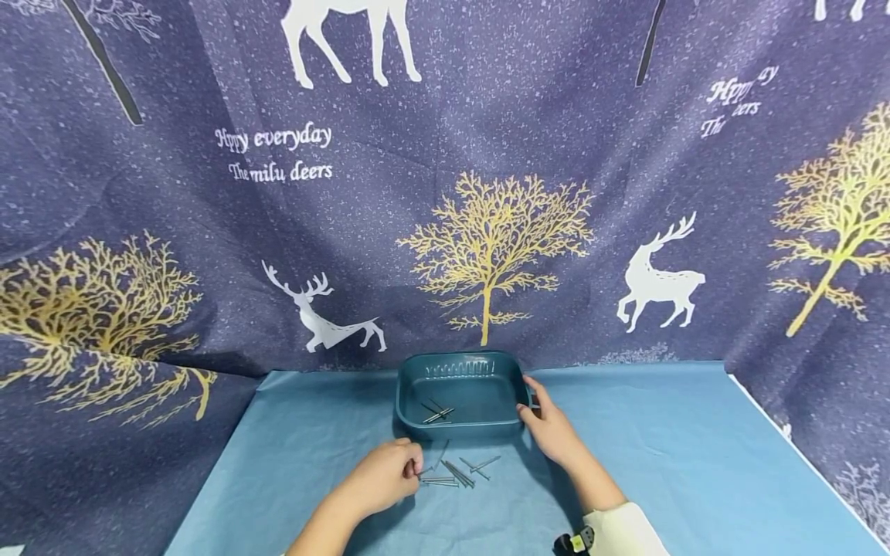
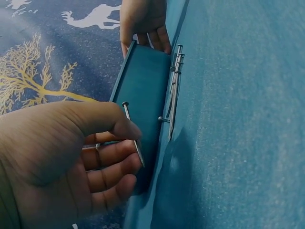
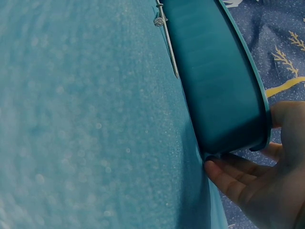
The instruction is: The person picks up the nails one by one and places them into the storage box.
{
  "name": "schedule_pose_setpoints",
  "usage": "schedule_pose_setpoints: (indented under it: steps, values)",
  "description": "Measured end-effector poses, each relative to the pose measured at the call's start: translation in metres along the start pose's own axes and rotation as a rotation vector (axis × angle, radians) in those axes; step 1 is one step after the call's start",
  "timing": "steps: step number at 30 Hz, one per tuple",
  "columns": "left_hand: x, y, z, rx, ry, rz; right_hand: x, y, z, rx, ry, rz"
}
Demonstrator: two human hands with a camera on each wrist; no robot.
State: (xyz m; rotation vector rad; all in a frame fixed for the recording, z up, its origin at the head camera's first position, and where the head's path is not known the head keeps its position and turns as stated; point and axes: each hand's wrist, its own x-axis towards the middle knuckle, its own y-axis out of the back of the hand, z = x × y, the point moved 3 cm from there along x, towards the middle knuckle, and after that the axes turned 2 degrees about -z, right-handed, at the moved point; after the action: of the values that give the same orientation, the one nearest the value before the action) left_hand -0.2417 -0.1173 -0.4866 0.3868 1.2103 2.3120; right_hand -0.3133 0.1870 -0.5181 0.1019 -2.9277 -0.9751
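Note:
My left hand (image 1: 378,475) is over the cloth in front of the dish's left end. Thumb and fingers pinch a nail (image 2: 127,111), its flat head up and its point slanting down in the left wrist view. A dark teal rectangular dish (image 1: 480,394) stands near the back of the table, with several nails (image 1: 438,415) lying inside at its left front. At its right end, my right hand (image 1: 551,431) grips the dish, with the thumb near the front corner. Several loose nails (image 1: 459,474) lie on the cloth between the dish and me.
A light blue cloth (image 1: 647,448) covers the table. Right behind the dish hangs a dark blue curtain (image 1: 445,116) printed with white deer and golden trees, which also runs along both sides.

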Motion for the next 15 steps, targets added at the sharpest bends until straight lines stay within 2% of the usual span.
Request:
schedule_pose_setpoints:
  steps: [15]
  values:
    - [0.0022,0.0066,0.0028,-0.032,-0.013,0.060,-0.0003,0.0003,-0.0008,-0.010,0.003,0.008]
